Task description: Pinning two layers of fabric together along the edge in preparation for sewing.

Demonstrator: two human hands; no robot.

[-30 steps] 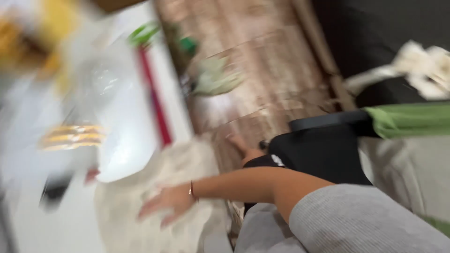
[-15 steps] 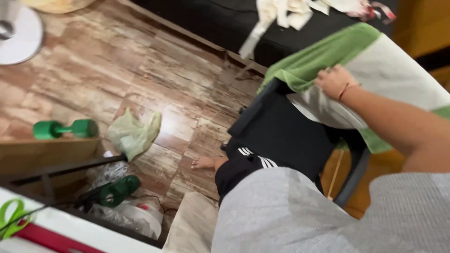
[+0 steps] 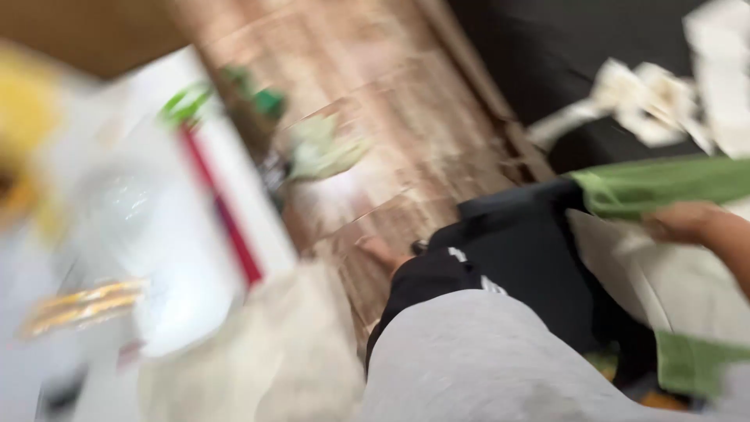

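- Head view: the frame is heavily blurred by motion, so fine detail is not to be trusted.
- One hand (image 3: 687,223) is seen at the right edge, laid against the green cloth (image 3: 664,184) that is draped over a pale seat (image 3: 672,289); which hand it is cannot be settled from this frame alone, though it enters from the right side.
- Whether its fingers are closed on the cloth or merely resting on it cannot be told; the other hand is not shown.
- The green cloth lies up and to the right of the body, its long axis running roughly left to right along the seat's top edge, and the visible hand is touching its lower border.
- A grey-clad leg (image 3: 476,359) and black shorts (image 3: 508,250) fill the lower middle.
- The floor (image 3: 406,133) is of worn wood planks; a white table (image 3: 187,258) with a red strip (image 3: 223,211) stands at the left, and a dark sofa (image 3: 562,55) with pale crumpled fabric (image 3: 648,94) lies beyond.
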